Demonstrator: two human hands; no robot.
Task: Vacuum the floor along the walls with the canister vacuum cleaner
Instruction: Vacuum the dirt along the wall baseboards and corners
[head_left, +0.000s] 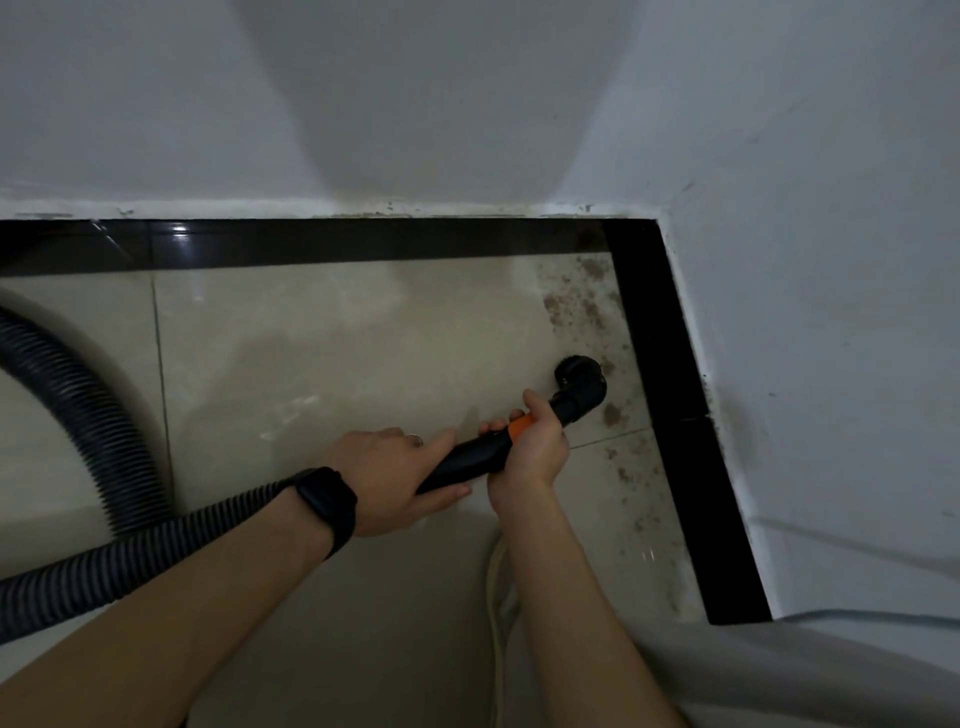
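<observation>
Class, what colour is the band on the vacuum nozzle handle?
The band is orange, clearest in the head view.

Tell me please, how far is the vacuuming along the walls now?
Seemingly done: the floor tile by the back wall looks free of dirt. In hand: left hand and right hand grip the wand; its nozzle sits among brown dirt. Left: the patches in the corner and along the right skirting.

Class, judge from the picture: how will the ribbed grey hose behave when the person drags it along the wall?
The hose probably bends easily: it curves in a loop across the floor. Its ribs likely resist kinking. On the glossy tiles it should slide rather than snag.
</observation>
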